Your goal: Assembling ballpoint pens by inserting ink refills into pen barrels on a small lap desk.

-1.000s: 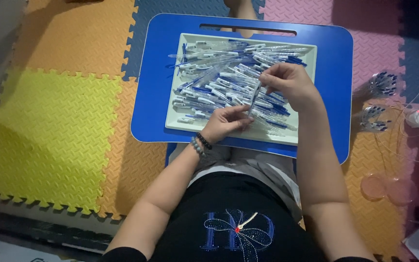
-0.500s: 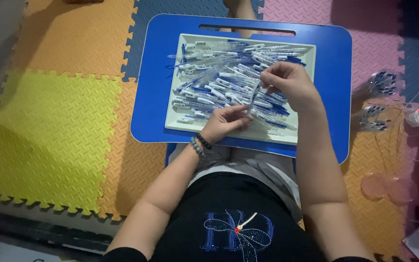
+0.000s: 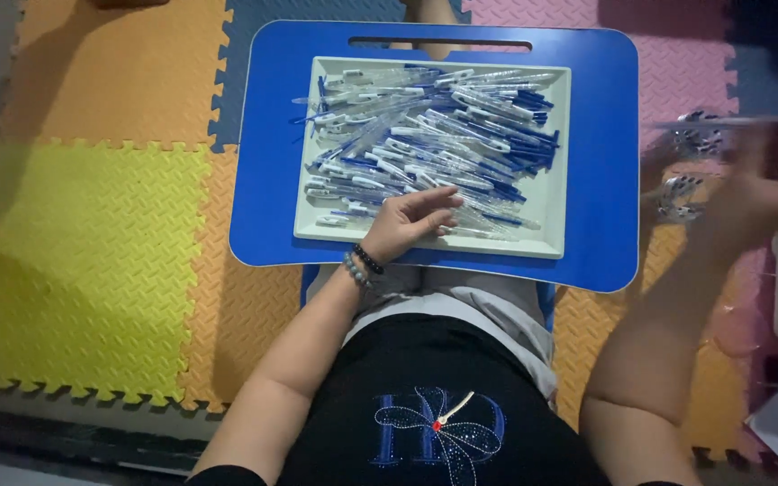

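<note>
- Left hand (image 3: pixel 410 222) rests on the pens (image 3: pixel 434 135) at the tray's (image 3: pixel 558 162) near edge, fingers loosely spread.
- Right hand (image 3: pixel 758 193), earlier over the tray, now blurs far right off the desk (image 3: pixel 605 135); its grip can't be told.

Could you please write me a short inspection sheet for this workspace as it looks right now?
Surface: blue lap table across the person's legs, bearing a pale tray.
Job's things: heap of blue and clear pens filling the tray.
Clutter: small pile of pens on the mat beside the table; pale sheets at the right edge.
Hands: left hand rests on the pens at the tray's near edge; right hand is off to the right over the mat, blurred, grip unclear.
Cables: nothing seen.
Surroundings: coloured foam floor mats in yellow, orange, pink and blue.
</note>
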